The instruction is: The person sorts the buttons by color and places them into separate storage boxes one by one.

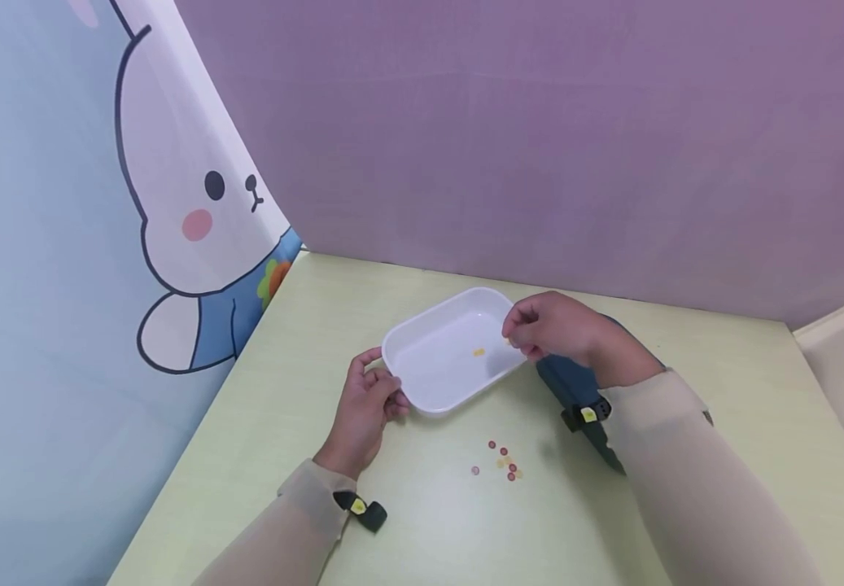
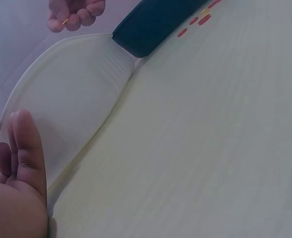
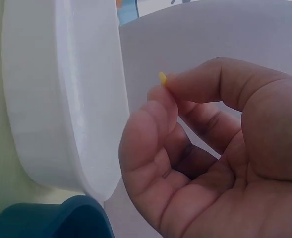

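Observation:
A white rectangular tray lies on the table with small yellow discs on its bottom. At its left end my left hand holds the rim, thumb over the edge and fingers along the outer wall; in the left wrist view these fingers look fairly straight. Above the tray's right end, my right hand pinches a small yellow disc between thumb and index finger. Several loose red discs and yellow discs lie on the table nearer to me.
A dark blue container stands right of the tray, partly hidden under my right forearm; its rim shows in the right wrist view. Behind the pale table is a purple wall. A rabbit-printed sheet borders the left side.

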`<state>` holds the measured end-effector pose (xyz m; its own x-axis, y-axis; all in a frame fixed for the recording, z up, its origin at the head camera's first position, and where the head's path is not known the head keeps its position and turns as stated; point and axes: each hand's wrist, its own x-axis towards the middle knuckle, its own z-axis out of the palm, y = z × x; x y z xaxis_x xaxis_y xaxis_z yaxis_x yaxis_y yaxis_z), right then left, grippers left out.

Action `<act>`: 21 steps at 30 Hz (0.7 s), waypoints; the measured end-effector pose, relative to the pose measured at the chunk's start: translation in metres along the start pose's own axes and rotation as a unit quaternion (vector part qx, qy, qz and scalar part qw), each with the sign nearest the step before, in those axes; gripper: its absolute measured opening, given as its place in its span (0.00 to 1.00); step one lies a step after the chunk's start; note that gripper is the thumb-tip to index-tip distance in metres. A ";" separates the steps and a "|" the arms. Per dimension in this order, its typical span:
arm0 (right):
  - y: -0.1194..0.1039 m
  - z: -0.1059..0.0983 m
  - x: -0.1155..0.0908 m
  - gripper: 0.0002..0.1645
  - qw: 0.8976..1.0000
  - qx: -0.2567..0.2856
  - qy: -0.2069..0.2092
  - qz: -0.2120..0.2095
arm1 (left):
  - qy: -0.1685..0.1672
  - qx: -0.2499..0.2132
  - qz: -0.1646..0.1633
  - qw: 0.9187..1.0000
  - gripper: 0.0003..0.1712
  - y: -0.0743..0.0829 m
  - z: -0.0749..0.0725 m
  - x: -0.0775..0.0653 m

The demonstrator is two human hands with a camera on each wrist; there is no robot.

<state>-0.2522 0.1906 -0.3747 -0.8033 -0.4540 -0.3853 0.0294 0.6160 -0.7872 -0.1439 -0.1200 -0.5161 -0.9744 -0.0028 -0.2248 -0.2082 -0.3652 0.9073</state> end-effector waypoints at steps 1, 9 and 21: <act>0.000 0.000 0.002 0.11 1.000 0.001 0.000 0.004 | 0.001 -0.001 -0.002 1.000 0.35 0.000 0.000 0.000; 0.005 0.001 0.022 0.12 0.999 0.017 0.003 0.037 | 0.001 -0.001 -0.001 1.000 0.32 0.000 0.001 0.000; 0.003 0.000 0.038 0.14 0.996 0.049 0.003 0.080 | -0.001 0.001 -0.005 1.000 0.32 -0.001 0.000 0.000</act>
<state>-0.2831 0.1748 -0.3913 -0.7876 -0.3510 -0.5065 0.2147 0.6142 -0.7594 -0.1436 -0.1194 -0.5167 -0.9725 0.0032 -0.2329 -0.2180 -0.3641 0.9055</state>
